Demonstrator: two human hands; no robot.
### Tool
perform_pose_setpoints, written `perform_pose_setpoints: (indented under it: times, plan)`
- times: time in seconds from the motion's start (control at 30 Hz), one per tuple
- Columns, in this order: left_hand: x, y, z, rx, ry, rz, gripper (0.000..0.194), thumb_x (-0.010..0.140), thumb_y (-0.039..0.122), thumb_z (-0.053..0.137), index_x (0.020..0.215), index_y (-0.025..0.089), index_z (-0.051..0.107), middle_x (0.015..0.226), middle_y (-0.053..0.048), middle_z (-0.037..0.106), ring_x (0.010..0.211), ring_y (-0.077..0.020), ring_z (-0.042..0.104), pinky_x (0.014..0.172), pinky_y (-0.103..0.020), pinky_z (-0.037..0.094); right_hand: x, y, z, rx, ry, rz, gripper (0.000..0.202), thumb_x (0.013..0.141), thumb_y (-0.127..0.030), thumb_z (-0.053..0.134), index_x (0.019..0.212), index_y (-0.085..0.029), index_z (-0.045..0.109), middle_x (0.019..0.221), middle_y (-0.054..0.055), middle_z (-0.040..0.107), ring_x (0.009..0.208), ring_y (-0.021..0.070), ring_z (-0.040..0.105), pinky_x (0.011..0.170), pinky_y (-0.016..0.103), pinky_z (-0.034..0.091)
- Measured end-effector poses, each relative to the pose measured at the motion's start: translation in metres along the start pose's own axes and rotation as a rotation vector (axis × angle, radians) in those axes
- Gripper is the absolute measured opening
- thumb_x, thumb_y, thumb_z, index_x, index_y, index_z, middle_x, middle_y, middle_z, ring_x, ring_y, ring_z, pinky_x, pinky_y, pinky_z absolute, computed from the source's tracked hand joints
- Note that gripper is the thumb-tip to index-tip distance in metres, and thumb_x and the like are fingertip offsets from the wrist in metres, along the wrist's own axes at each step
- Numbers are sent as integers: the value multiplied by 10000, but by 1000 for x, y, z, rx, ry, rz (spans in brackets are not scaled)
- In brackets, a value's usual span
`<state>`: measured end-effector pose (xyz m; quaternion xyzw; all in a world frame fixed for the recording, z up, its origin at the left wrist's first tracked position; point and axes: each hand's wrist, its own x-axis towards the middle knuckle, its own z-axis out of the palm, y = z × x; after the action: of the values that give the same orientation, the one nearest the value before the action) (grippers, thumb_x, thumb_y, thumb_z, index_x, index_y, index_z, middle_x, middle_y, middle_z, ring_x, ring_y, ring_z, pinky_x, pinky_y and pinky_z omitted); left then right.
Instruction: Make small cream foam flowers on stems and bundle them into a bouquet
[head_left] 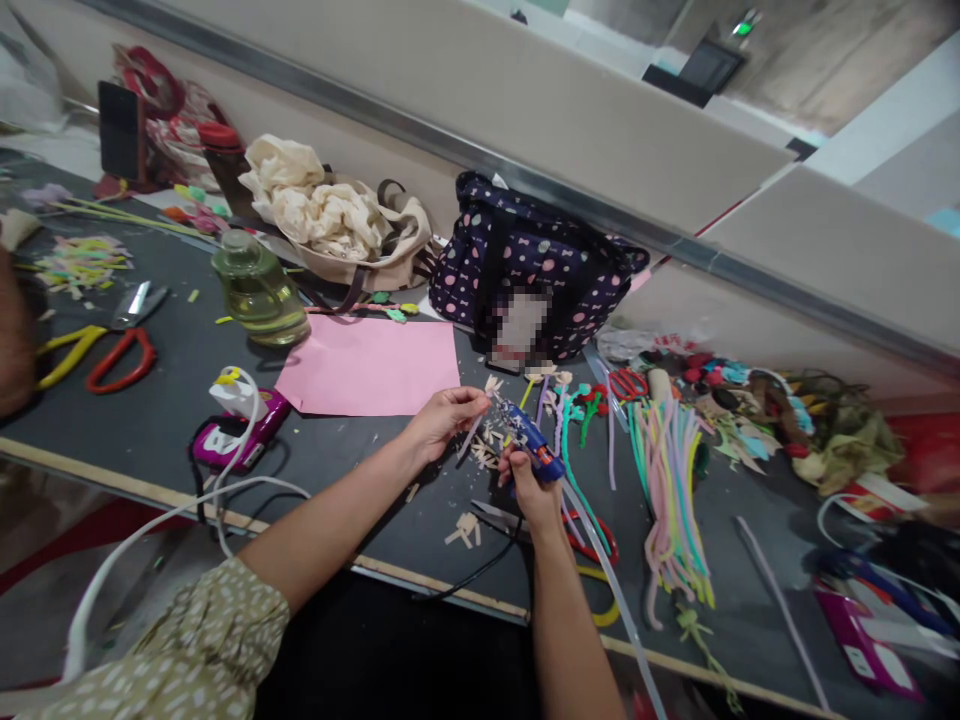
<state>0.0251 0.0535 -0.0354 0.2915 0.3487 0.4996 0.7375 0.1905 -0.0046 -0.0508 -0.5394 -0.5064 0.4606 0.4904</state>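
Glue gun (534, 435): blue, orange detail
Paper sheet (375, 370): pink
Bag (551, 258): navy, pastel motifs
Sleeve (202, 620): olive, white flecks
Stem bundle (666, 480): pink, mint, yellow, lilac

1. We see dim, fairly even indoor light on the worktop (330, 447), with a soft shadow by the bottle (259, 285).
2. We find it brighter at top right, where a green light (744, 28) glows.
3. We catch glints on the scissor blades (137, 303).
4. We get stretched, blurred edges, soft detail on the blue tool (536, 445), and pixelation on the bag (592, 265).
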Motion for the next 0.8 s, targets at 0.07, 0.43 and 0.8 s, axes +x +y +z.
perform_pose_setpoints:
  times: [0.07, 0.43, 0.8]
  plan:
    - [-1, 0, 0, -1, 3, 0, 295, 571, 327, 827, 721, 126, 671, 647, 10, 579, 528, -46, 457, 501, -171, 312, 0, 0, 0, 5, 2, -7, 432, 685, -575, 676, 764, -160, 585, 569, -3, 592, 433, 105, 529, 437, 231, 455]
    - [0, 0, 0, 5, 4, 3, 294, 573, 331, 826, 728, 130, 678, 644, 10, 586, 508, -44, 447, 488, -179, 301, 1, -1, -3, -169, -14, -86, 445, 727, -617, 612, 637, -186, 550, 446, -10, 527, 427, 134, 526, 483, 261, 439]
    - [1, 0, 0, 14, 3, 10, 279, 577, 328, 822, 718, 132, 681, 637, 10, 574, 500, -43, 431, 480, -184, 289, 2, 5, -5, -161, -61, -91, 438, 750, -574, 617, 554, -198, 508, 439, -9, 513, 421, 147, 533, 459, 274, 427]
